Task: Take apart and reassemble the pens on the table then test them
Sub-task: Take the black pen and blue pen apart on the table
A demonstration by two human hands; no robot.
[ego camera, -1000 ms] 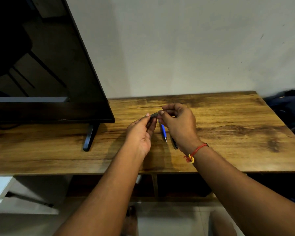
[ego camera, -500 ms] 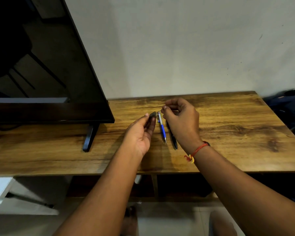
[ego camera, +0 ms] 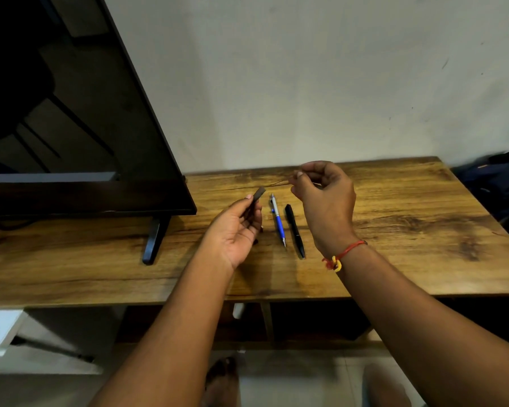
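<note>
My left hand [ego camera: 238, 227] grips a dark pen barrel [ego camera: 258, 194], whose open end sticks up past my fingers. My right hand [ego camera: 323, 198] pinches a thin refill [ego camera: 281, 182] between thumb and forefinger; the refill is out of the barrel and points left. A blue and silver pen [ego camera: 277, 218] and a black pen [ego camera: 294, 230] lie side by side on the wooden table [ego camera: 409, 230] between my hands, tips toward me. A small dark part [ego camera: 261, 229] lies by my left hand.
A large dark TV screen [ego camera: 71, 127] stands on the left, with its black foot [ego camera: 153, 242] on the table. A white wall runs behind. Dark bags [ego camera: 494, 183] sit past the table's right end. Shelves lie under the tabletop.
My hands have moved apart. The right hand has drawn the thin refill out of the barrel and risen to the right; the left hand has kept the barrel.
</note>
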